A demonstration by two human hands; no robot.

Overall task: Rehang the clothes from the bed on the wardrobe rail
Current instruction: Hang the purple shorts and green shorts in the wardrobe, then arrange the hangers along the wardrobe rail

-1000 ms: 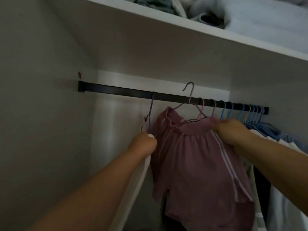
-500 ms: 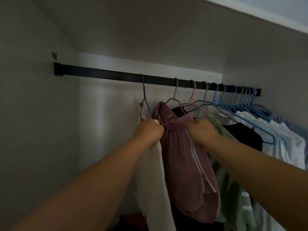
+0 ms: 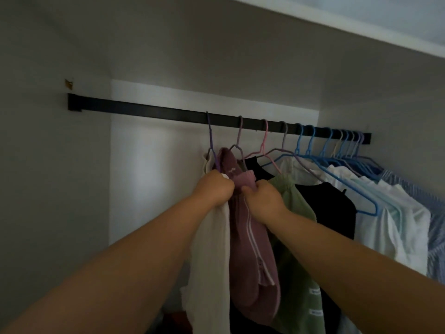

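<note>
Both hands [image 3: 240,191] grip garments [image 3: 250,237] hanging on the rail [image 3: 149,111].

Brightness: dim and grey throughout, colours muted.
Light source: a soft pale patch on the wardrobe back wall [image 3: 154,165]; the source itself cannot be seen.
Shadows: side wall [image 3: 48,189] and underside of the shelf [image 3: 240,56] in shade.
Sharpness: soft and grainy; forearms near the bottom edge blurred.
Distortion: wide-angle; the rail [image 3: 168,113] slants and edges stretch.

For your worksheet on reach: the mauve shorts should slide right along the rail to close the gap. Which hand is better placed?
Right hand: it already grips the mauve shorts at the waistband. The left hand holds the cream garment.
</note>
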